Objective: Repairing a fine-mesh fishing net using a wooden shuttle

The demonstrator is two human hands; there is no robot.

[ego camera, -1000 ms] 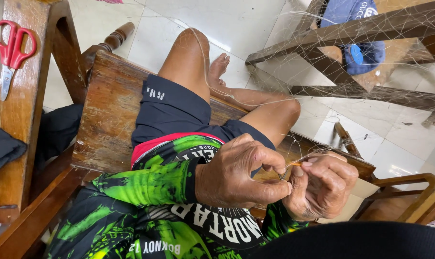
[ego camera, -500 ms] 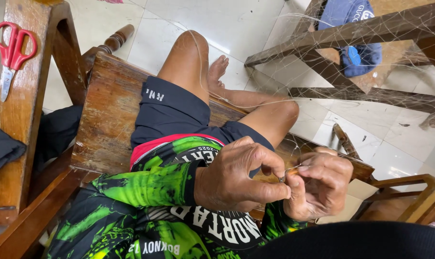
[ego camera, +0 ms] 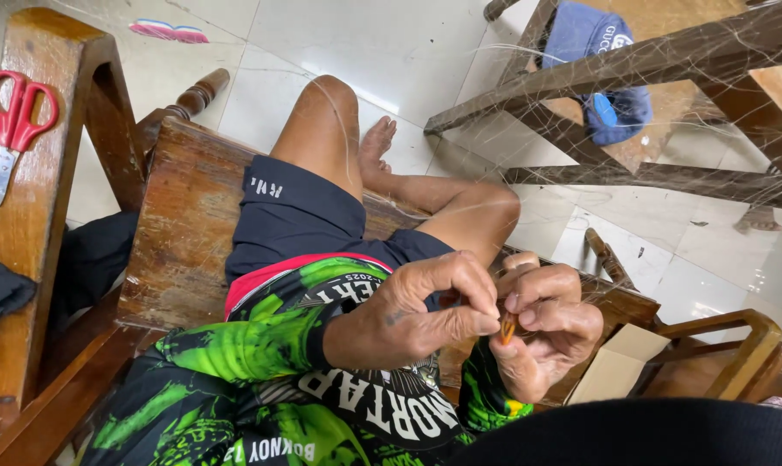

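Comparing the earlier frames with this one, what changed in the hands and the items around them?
Little changed. The left hand and right hand drew slightly closer, fingertips now pinching a small orange tool between them; the thin netting line shows less between the hands. The view shifted slightly. The red scissors stay on the wooden bench, and the blue cloth stays on the chair.
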